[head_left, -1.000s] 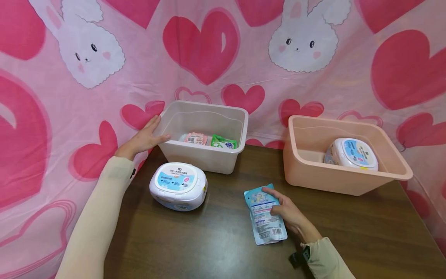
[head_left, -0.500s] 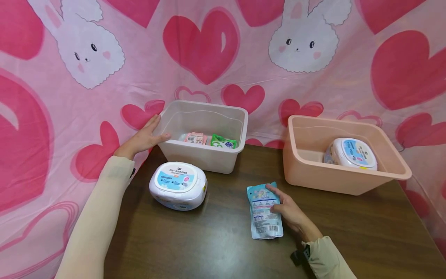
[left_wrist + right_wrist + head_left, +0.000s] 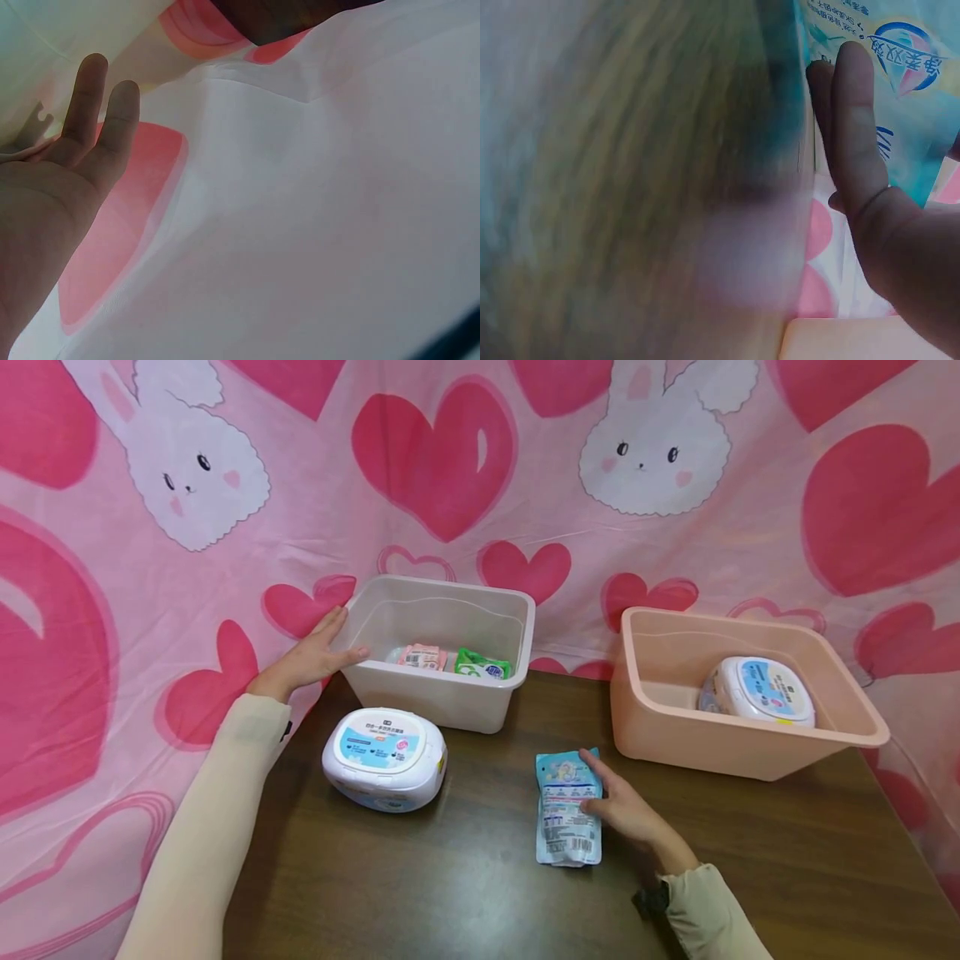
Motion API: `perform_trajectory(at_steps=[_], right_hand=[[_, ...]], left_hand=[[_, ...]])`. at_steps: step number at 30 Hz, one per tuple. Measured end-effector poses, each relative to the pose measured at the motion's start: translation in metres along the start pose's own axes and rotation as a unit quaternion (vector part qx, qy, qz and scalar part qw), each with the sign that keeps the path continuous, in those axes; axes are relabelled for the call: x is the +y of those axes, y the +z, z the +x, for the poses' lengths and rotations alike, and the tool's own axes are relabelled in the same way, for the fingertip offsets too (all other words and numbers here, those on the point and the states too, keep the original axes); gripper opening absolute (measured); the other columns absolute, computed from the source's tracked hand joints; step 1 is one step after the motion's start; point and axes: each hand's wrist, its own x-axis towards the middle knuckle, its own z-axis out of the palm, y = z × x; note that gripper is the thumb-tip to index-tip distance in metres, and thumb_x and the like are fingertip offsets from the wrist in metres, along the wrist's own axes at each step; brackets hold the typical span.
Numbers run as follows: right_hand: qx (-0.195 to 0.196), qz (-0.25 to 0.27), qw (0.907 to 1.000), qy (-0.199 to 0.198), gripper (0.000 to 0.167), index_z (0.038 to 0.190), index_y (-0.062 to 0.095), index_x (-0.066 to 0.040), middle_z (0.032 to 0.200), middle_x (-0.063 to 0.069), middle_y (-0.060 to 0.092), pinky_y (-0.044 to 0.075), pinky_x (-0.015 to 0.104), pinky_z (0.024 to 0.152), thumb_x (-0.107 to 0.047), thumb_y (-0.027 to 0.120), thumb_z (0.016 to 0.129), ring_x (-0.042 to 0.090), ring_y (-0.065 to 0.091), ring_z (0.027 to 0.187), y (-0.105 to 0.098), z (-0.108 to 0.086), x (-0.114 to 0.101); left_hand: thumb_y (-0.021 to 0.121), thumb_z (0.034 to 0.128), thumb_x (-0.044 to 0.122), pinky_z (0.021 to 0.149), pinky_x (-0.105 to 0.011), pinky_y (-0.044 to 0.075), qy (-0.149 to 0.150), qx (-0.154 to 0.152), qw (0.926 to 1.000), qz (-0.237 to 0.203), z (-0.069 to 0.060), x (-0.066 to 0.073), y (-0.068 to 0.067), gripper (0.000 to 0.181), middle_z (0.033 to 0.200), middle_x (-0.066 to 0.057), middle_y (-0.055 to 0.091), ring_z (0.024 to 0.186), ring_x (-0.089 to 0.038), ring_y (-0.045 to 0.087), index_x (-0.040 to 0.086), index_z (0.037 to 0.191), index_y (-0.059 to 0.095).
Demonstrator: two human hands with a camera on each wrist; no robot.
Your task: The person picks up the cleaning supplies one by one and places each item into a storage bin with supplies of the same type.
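Note:
My right hand (image 3: 630, 814) grips a light-blue printed pouch (image 3: 566, 839) by its right side, thumb on the face turned to me. In the right wrist view, fingers lie along the pouch's other face (image 3: 911, 90), which carries a round logo. Far to the left, my left hand (image 3: 303, 664) rests against the grey bin's left side, its thumb at the front rim. Its fingers (image 3: 86, 105) look extended in the left wrist view. Inside the grey bin (image 3: 442, 697) lie a pink packet (image 3: 422, 657) and a green packet (image 3: 482, 666).
A white lidded tub (image 3: 384, 760) stands before the grey bin. The peach bin (image 3: 697, 743) at the right holds a similar white tub (image 3: 757, 689). All stand on a dark wooden table (image 3: 450, 885), with a pink heart-patterned cloth (image 3: 547, 468) hanging behind.
The pouch has turned from a slant to nearly straight, its lower end swinging left and away from me. My right hand has shifted slightly with it. The left hand stays in place.

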Motion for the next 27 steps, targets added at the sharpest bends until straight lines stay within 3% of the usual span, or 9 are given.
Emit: perform_trajectory(at_steps=[2, 5, 9, 13, 21, 27], right_hand=[[-0.014, 0.023, 0.9996, 0.001, 0.085, 0.162, 0.013, -0.005, 0.153, 0.033, 0.024, 0.053, 0.041, 0.089, 0.009, 0.059, 0.092, 0.037, 0.052, 0.111, -0.002, 0.0, 0.0], [-0.034, 0.058, 0.9977, 0.004, 0.085, 0.163, 0.009, -0.007, 0.152, 0.032, 0.022, 0.055, 0.036, 0.084, 0.008, 0.057, 0.093, 0.035, 0.053, 0.107, -0.003, 0.002, 0.0], [-0.048, 0.1, 0.9938, -0.009, 0.087, 0.163, 0.003, -0.006, 0.152, 0.034, 0.021, 0.055, 0.033, 0.087, 0.008, 0.054, 0.094, 0.029, 0.054, 0.11, -0.004, 0.004, -0.003], [-0.06, 0.159, 0.9851, -0.027, 0.089, 0.162, -0.005, -0.007, 0.143, 0.036, 0.032, 0.056, 0.035, 0.09, 0.008, 0.05, 0.093, 0.024, 0.06, 0.108, -0.006, 0.007, -0.01], [-0.05, 0.234, 0.9672, -0.085, 0.089, 0.16, -0.01, -0.005, 0.13, 0.009, 0.052, 0.058, 0.033, 0.085, 0.012, 0.047, 0.095, 0.017, 0.065, 0.103, -0.016, 0.014, -0.031], [-0.036, 0.291, 0.9491, -0.115, 0.086, 0.161, -0.008, -0.006, 0.13, 0.005, 0.053, 0.055, 0.029, 0.089, 0.016, 0.041, 0.094, 0.015, 0.063, 0.107, -0.024, 0.024, -0.054]], left_hand=[[0.067, 0.0909, 0.056, 0.108, -0.076, 0.019, -0.001, 0.002, 1.0, -0.002, 0.0, 0.0, 0.0, 0.105, 0.169, -0.008, -0.005, 0.151, -0.042, 0.004, 0.026, 0.163, -0.003], [0.067, 0.0923, 0.053, 0.108, -0.076, 0.019, 0.002, 0.003, 1.0, -0.004, -0.001, -0.001, -0.001, 0.104, 0.169, -0.009, -0.004, 0.151, -0.042, 0.004, 0.024, 0.163, -0.003], [0.066, 0.092, 0.055, 0.109, -0.075, 0.019, 0.007, 0.002, 1.0, -0.003, -0.002, -0.002, -0.002, 0.104, 0.169, -0.008, -0.004, 0.151, -0.041, 0.004, 0.023, 0.164, -0.002], [0.067, 0.0919, 0.054, 0.109, -0.075, 0.02, 0.01, 0.003, 0.9999, -0.004, -0.002, -0.002, -0.002, 0.103, 0.169, -0.008, -0.003, 0.151, -0.04, 0.004, 0.024, 0.164, -0.001], [0.067, 0.0897, 0.059, 0.109, -0.076, 0.02, 0.008, 0.001, 1.0, -0.003, -0.002, -0.001, -0.002, 0.107, 0.169, -0.008, -0.003, 0.151, -0.04, 0.004, 0.026, 0.163, -0.003], [0.068, 0.0885, 0.059, 0.108, -0.076, 0.02, 0.002, 0.001, 1.0, -0.009, -0.002, -0.001, -0.001, 0.108, 0.169, -0.008, -0.002, 0.151, -0.04, 0.005, 0.029, 0.163, -0.004]])
